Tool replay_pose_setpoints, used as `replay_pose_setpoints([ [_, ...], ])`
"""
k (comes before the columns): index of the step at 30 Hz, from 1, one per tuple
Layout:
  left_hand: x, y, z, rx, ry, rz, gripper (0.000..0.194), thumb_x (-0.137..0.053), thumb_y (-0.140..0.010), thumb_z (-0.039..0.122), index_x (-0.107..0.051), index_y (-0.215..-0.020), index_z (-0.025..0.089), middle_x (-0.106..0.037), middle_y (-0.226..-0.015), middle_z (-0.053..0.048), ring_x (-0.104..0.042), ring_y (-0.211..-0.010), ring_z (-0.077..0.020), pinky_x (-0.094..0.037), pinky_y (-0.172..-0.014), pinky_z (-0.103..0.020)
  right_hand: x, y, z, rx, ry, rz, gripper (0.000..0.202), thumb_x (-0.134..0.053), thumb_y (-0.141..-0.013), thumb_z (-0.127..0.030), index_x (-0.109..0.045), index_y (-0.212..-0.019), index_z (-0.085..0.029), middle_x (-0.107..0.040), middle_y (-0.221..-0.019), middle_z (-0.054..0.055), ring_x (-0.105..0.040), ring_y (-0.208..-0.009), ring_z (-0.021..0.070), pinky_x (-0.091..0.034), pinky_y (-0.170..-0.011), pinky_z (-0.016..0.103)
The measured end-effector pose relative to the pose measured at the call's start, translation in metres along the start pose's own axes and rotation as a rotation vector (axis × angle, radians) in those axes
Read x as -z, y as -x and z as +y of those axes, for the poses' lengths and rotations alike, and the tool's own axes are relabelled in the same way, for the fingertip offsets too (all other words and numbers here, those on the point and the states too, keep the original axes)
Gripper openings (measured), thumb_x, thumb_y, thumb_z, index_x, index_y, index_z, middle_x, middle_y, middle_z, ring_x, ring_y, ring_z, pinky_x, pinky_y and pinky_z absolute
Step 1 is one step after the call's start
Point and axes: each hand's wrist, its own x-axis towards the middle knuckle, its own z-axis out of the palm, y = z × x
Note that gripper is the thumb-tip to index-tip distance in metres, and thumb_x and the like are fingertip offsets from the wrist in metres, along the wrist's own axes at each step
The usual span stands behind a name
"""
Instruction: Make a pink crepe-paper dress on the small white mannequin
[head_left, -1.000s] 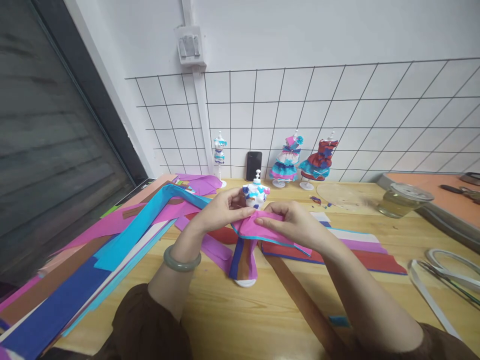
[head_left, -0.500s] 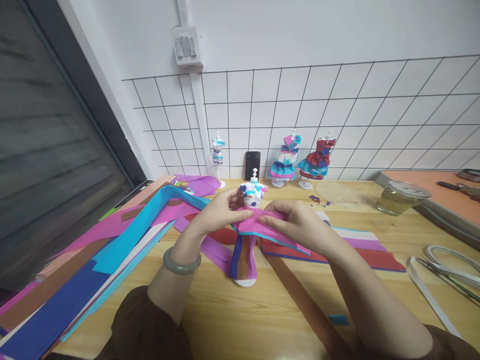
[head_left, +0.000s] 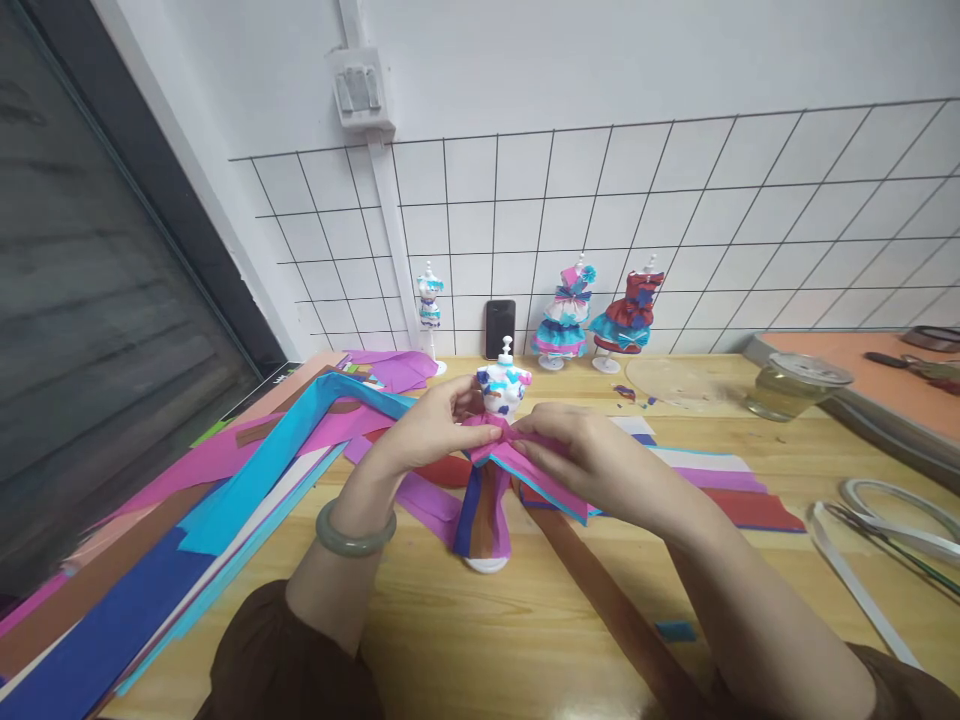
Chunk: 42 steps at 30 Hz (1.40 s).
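A small white mannequin (head_left: 504, 388) with blue and pink patches on its bust stands upright at the centre. Below its waist hang blue, brown and purple strips (head_left: 484, 510). My left hand (head_left: 442, 420) wraps the mannequin's left side, its thumb pressing a pink strip (head_left: 540, 468) with a light blue edge against the waist. Fingers and thumb of my right hand (head_left: 574, 450) pinch the same strip just right of the waist, where it gathers into folds. The strip's free end slants down to the right under that hand.
Long coloured strips (head_left: 135, 610) cover the left side. Behind stand three small mannequins (head_left: 564, 325) and a black phone (head_left: 500, 330). At the right are a cup of yellowish liquid (head_left: 796, 388), scissors and a white band (head_left: 855, 575).
My right hand has drawn the pink strip in toward the waist, where it now bunches into a fold. The whole view has shifted slightly; my left hand keeps its hold.
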Motion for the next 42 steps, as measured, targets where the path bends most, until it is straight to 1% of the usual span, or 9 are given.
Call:
replay_pose_setpoints([
  [4, 0.001, 0.000, -0.002, -0.002, 0.006, -0.015, 0.046, -0.072, -0.070, 0.024, -0.056, -0.112, 0.017, -0.064, -0.107, -0.008, -0.060, -0.102, -0.0210, -0.049, -0.087, -0.034, 0.001, 0.000, -0.004, 0.017, 0.023, -0.002, 0.018, -0.046, -0.092, -0.020, -0.064, -0.095, -0.020, -0.067, -0.084, 0.001, -0.057, -0.073, 0.0136, -0.040, -0.065, 0.025],
  [9, 0.000, 0.000, -0.002, -0.007, -0.026, 0.002, 0.050, -0.074, -0.069, 0.025, -0.056, -0.115, 0.017, -0.065, -0.104, -0.008, -0.059, -0.104, -0.0223, -0.049, -0.087, -0.035, -0.001, -0.003, -0.001, -0.100, 0.022, 0.039, 0.025, -0.044, -0.094, -0.029, -0.065, -0.086, -0.018, -0.064, -0.075, 0.001, -0.055, -0.066, 0.0133, -0.036, -0.059, 0.025],
  [15, -0.004, 0.002, 0.006, -0.017, -0.022, -0.024, 0.046, -0.071, -0.071, 0.020, -0.057, -0.115, 0.018, -0.063, -0.113, -0.008, -0.059, -0.107, -0.0219, -0.048, -0.091, -0.033, -0.001, -0.005, 0.004, -0.205, -0.013, 0.067, 0.024, -0.050, -0.091, -0.031, -0.066, -0.080, -0.018, -0.063, -0.069, 0.000, -0.054, -0.062, 0.0126, -0.033, -0.055, 0.025],
  [18, -0.005, 0.002, 0.009, -0.016, -0.033, -0.030, 0.046, -0.070, -0.072, 0.018, -0.056, -0.115, 0.017, -0.063, -0.114, -0.009, -0.059, -0.107, -0.0223, -0.047, -0.090, -0.034, -0.001, -0.005, 0.004, -0.240, -0.015, 0.085, 0.023, -0.052, -0.089, -0.032, -0.065, -0.077, -0.017, -0.063, -0.067, -0.001, -0.053, -0.060, 0.0121, -0.033, -0.055, 0.024],
  [25, -0.006, 0.003, 0.010, -0.032, -0.036, -0.056, 0.045, -0.068, -0.073, 0.017, -0.055, -0.116, 0.017, -0.063, -0.113, -0.008, -0.057, -0.110, -0.0225, -0.048, -0.089, -0.033, -0.003, -0.006, 0.008, -0.252, -0.019, 0.098, 0.024, -0.055, -0.086, -0.035, -0.063, -0.072, -0.017, -0.059, -0.060, -0.002, -0.049, -0.055, 0.0106, -0.031, -0.050, 0.023],
  [30, -0.005, 0.001, 0.007, -0.061, -0.046, -0.059, 0.047, -0.067, -0.073, 0.014, -0.053, -0.119, 0.015, -0.062, -0.114, -0.009, -0.058, -0.108, -0.0217, -0.045, -0.094, -0.035, -0.003, -0.005, 0.009, -0.265, -0.040, 0.110, 0.021, -0.056, -0.085, -0.035, -0.065, -0.077, -0.018, -0.062, -0.063, -0.002, -0.051, -0.057, 0.0108, -0.032, -0.050, 0.022],
  [34, -0.004, 0.001, 0.005, -0.067, -0.036, -0.069, 0.051, -0.067, -0.074, 0.014, -0.051, -0.122, 0.015, -0.060, -0.118, -0.010, -0.056, -0.111, -0.0217, -0.043, -0.097, -0.035, -0.004, -0.006, 0.010, -0.268, -0.044, 0.110, 0.021, -0.056, -0.085, -0.034, -0.065, -0.075, -0.018, -0.061, -0.061, -0.002, -0.050, -0.056, 0.0105, -0.032, -0.050, 0.022],
  [40, -0.002, 0.001, 0.005, -0.066, -0.001, -0.101, 0.048, -0.067, -0.075, 0.020, -0.053, -0.120, 0.015, -0.061, -0.118, -0.011, -0.056, -0.111, -0.0230, -0.045, -0.094, -0.035, -0.004, -0.006, 0.010, -0.269, -0.055, 0.102, 0.022, -0.054, -0.086, -0.033, -0.065, -0.077, -0.017, -0.063, -0.063, -0.001, -0.052, -0.057, 0.0115, -0.032, -0.051, 0.023],
  [42, -0.003, 0.001, 0.006, -0.052, 0.006, -0.091, 0.045, -0.068, -0.075, 0.024, -0.054, -0.117, 0.015, -0.062, -0.116, -0.011, -0.057, -0.110, -0.0232, -0.046, -0.093, -0.035, -0.004, -0.006, 0.010, -0.265, -0.068, 0.097, 0.022, -0.053, -0.086, -0.033, -0.066, -0.078, -0.017, -0.064, -0.065, 0.000, -0.053, -0.058, 0.0123, -0.033, -0.051, 0.023],
])
